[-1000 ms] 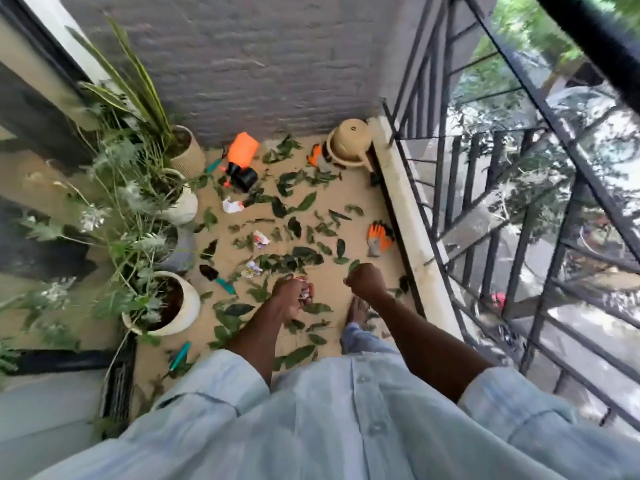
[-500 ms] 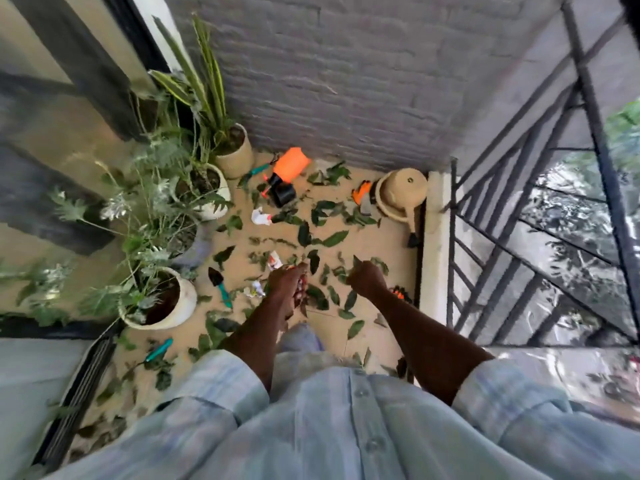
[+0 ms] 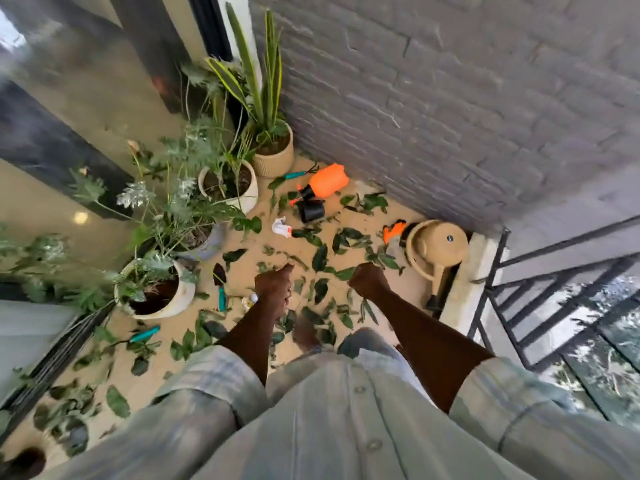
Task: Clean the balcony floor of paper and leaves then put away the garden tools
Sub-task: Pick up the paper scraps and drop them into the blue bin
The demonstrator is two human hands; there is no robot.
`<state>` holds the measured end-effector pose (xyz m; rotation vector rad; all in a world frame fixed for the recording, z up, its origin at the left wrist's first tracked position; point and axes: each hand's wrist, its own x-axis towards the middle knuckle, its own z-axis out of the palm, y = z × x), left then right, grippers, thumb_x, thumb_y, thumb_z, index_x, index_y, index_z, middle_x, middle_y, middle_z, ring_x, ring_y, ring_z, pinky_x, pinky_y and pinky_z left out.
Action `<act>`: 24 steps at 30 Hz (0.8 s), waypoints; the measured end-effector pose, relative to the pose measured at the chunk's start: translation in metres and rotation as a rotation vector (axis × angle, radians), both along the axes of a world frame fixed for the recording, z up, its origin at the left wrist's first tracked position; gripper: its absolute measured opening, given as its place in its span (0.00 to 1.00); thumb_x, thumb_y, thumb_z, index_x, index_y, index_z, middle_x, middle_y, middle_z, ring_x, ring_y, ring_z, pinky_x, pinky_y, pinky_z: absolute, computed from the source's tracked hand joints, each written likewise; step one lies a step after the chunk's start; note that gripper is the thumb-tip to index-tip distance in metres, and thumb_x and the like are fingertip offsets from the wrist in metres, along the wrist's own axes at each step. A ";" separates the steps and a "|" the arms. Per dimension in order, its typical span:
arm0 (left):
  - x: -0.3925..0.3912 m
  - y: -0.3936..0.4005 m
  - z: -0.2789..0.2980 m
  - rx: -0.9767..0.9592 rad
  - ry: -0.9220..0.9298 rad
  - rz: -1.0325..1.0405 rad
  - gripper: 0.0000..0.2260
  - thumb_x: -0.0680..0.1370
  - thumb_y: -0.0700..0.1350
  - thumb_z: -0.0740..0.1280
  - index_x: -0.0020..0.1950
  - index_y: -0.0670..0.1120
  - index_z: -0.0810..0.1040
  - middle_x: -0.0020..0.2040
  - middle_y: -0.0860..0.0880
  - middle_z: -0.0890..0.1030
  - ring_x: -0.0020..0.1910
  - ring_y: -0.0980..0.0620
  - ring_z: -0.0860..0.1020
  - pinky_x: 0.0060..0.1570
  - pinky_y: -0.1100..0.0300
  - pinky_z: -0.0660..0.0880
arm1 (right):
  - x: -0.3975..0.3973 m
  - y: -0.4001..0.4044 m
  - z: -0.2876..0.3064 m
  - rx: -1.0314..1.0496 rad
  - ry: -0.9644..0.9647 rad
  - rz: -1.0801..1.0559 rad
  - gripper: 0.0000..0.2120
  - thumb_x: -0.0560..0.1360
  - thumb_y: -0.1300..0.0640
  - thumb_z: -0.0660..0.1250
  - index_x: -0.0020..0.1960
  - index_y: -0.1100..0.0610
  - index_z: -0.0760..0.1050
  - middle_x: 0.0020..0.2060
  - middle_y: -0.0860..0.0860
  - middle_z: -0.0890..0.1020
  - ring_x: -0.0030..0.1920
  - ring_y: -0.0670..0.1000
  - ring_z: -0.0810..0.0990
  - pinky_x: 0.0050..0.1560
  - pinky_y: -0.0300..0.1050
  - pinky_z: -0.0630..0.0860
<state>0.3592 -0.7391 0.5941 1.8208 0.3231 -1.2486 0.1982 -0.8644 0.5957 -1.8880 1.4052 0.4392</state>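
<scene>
Green leaves still littered the tan floor, with paper near the sprayer and a trowel by the pots. Within the last second the view had swung left from the railing toward the wall; both hands had hardly moved. The left hand was curled, and whether it still held paper I could not tell. The right hand was fisted, apparently on nothing. Clearing had barely begun; no tool was put away.
</scene>
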 end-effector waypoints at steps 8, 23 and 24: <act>0.040 -0.052 -0.034 0.114 -0.068 0.160 0.18 0.74 0.53 0.72 0.29 0.47 0.70 0.17 0.53 0.66 0.13 0.55 0.63 0.20 0.65 0.62 | 0.067 -0.080 -0.041 0.076 0.024 0.224 0.14 0.75 0.59 0.65 0.59 0.63 0.77 0.59 0.60 0.79 0.60 0.60 0.77 0.54 0.45 0.74; 0.114 -0.143 -0.372 0.057 0.059 0.435 0.24 0.80 0.55 0.63 0.27 0.47 0.61 0.17 0.51 0.62 0.12 0.54 0.57 0.21 0.72 0.54 | 0.199 -0.192 -0.419 0.032 0.057 0.594 0.15 0.78 0.61 0.62 0.63 0.65 0.72 0.62 0.63 0.75 0.64 0.62 0.73 0.59 0.49 0.72; 0.121 -0.143 -0.409 0.017 0.067 0.454 0.24 0.81 0.54 0.62 0.28 0.47 0.61 0.16 0.52 0.62 0.12 0.54 0.57 0.21 0.73 0.54 | 0.211 -0.194 -0.455 0.012 0.038 0.634 0.15 0.78 0.61 0.61 0.63 0.66 0.71 0.63 0.63 0.74 0.64 0.62 0.73 0.60 0.48 0.71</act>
